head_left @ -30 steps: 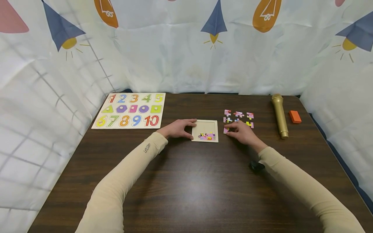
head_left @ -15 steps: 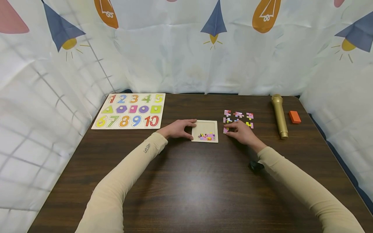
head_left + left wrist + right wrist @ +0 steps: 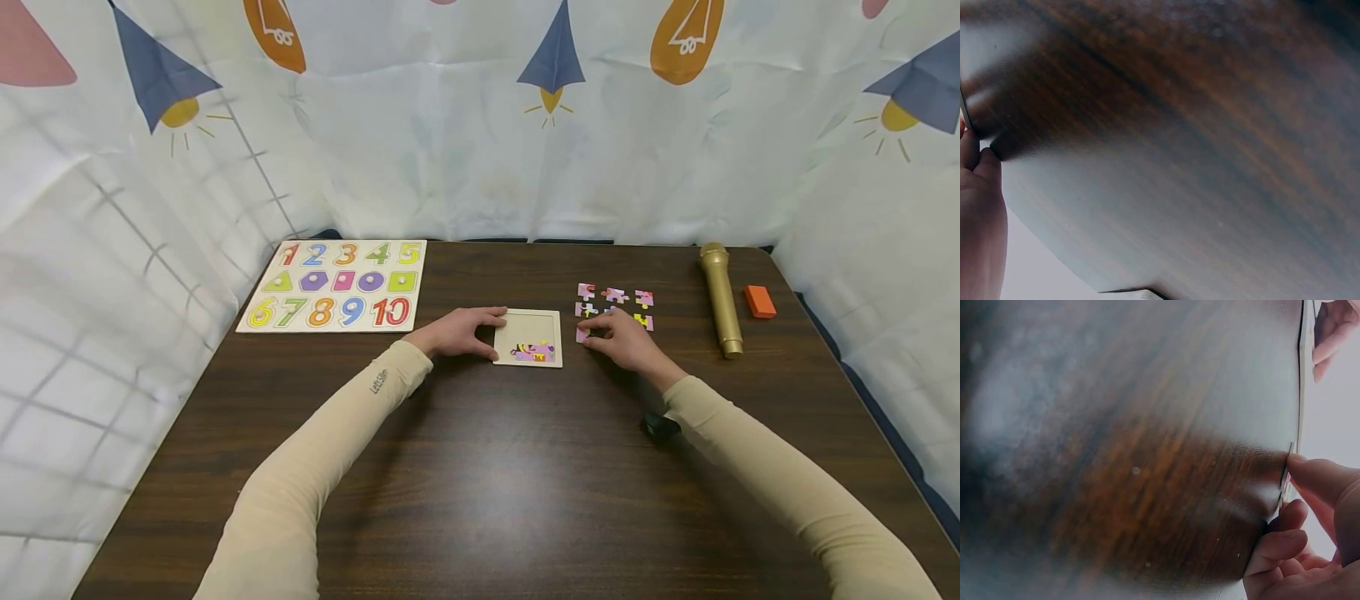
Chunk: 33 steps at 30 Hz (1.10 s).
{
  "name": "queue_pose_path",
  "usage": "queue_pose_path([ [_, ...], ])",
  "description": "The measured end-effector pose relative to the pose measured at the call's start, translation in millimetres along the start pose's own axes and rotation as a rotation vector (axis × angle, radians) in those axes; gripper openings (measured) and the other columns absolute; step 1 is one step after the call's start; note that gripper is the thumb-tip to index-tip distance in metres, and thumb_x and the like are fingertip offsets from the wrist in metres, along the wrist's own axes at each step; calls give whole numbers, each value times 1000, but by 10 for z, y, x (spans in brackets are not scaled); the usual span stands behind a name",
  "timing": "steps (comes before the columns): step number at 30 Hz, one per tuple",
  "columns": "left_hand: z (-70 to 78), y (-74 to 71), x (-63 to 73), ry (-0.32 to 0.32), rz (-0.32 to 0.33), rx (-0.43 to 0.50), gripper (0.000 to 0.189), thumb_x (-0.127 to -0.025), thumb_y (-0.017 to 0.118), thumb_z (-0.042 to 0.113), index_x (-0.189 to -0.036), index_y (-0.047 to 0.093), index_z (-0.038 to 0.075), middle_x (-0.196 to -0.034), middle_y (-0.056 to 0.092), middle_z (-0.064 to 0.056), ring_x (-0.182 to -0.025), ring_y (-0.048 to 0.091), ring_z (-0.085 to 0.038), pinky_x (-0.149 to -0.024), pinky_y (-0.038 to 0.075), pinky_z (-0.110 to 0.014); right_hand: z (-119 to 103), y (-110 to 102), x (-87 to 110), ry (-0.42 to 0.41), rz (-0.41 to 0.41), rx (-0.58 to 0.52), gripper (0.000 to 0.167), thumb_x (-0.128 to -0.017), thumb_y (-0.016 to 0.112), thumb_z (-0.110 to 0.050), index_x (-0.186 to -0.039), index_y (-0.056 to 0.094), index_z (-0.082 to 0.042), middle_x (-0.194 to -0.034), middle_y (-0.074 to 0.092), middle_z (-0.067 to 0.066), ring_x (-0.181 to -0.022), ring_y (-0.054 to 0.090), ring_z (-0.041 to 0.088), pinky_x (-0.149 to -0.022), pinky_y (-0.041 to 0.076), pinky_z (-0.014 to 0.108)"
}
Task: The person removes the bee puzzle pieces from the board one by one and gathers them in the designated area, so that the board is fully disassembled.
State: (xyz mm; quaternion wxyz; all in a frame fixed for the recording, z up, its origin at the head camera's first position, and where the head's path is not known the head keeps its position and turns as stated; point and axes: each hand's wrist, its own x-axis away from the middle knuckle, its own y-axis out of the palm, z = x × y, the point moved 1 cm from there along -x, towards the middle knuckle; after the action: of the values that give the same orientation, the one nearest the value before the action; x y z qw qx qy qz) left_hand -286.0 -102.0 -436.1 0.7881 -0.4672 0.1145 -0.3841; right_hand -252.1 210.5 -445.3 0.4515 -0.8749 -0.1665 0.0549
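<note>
A small square wooden puzzle tray [image 3: 516, 326] lies mid-table, with a few joined pink and yellow pieces [image 3: 534, 352] along its lower part. My left hand [image 3: 461, 332] holds its left side, index finger near the top corner and thumb at the bottom corner. To the right of the tray, my right hand [image 3: 621, 340] has thumb and index finger on a pink jigsaw puzzle piece [image 3: 582, 335], which the fingers partly cover. The right wrist view shows the thumb against the edge of that thin piece [image 3: 1285, 478] at the table surface. Loose jigsaw pieces [image 3: 615, 295] lie in rows just beyond this hand.
A number-and-shape board [image 3: 330, 286] lies at the back left of the dark wood table [image 3: 480, 500]. At the right are a gold microphone [image 3: 722, 302] and an orange block [image 3: 760, 302]. A patterned white curtain [image 3: 450, 150] hangs behind the table.
</note>
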Motion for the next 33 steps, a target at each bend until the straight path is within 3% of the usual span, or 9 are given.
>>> queue_pose_path([
  [33, 27, -9, 13, 3, 3, -3, 70, -85, 78, 28, -142, 49, 1, -158, 31, -8, -144, 29, -25, -115, 27, -40, -17, -21, -5, 0, -1, -37, 31, -93, 67, -17, -122, 69, -5, -119, 64, 15, -99, 55, 29, -85, 50, 47],
])
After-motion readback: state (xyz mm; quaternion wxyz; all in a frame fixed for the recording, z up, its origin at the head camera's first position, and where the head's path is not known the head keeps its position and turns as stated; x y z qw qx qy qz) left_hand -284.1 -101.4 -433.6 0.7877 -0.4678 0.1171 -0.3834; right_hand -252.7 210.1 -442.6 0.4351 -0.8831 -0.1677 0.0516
